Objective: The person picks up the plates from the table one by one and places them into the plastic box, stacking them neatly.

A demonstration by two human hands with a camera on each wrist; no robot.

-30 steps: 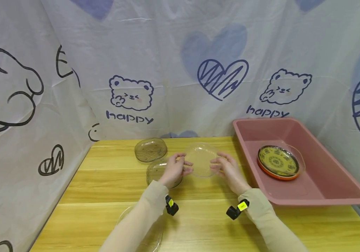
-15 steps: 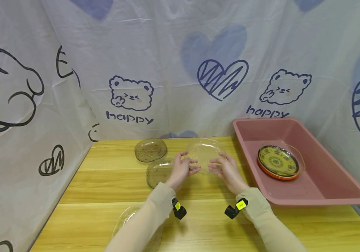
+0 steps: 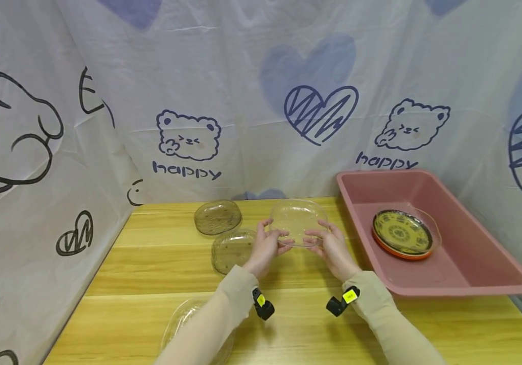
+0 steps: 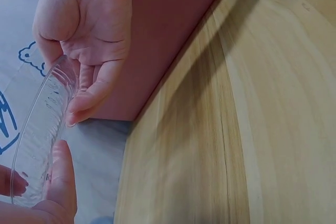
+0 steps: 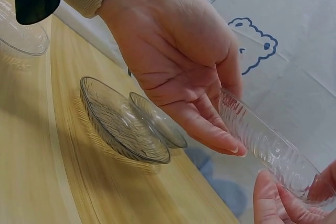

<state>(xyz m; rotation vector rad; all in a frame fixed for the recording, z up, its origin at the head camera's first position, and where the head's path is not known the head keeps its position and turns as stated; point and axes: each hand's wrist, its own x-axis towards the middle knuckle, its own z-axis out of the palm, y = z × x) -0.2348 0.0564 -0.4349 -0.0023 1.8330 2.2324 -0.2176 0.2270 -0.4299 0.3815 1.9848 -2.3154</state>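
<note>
My left hand (image 3: 264, 249) and right hand (image 3: 332, 248) hold a clear plate (image 3: 298, 215) between them, above the table. Each pinches the near part of its rim, thumb on one face and fingers on the other. Seen edge-on in the left wrist view, the plate (image 4: 39, 124) has a ribbed wall, with my right hand (image 4: 92, 30) at its upper end and my left hand (image 4: 50, 198) at the lower. In the right wrist view, my left hand (image 5: 178, 61) grips one end and fingers of my right hand (image 5: 289, 200) the other.
Two smoky grey plates (image 3: 218, 217) lie left of the hands. Another clear plate (image 3: 185, 317) is partly under the left sleeve. On the right stands a pink tub (image 3: 461, 290) holding a yellow-and-black patterned plate (image 3: 399, 233) with an orange edge and a clear plate (image 3: 435, 230).
The clear plate has tilted up, its far edge higher and its face more visible. My left hand has shifted right, uncovering more of the nearer grey plate; the right hand barely moved.
</note>
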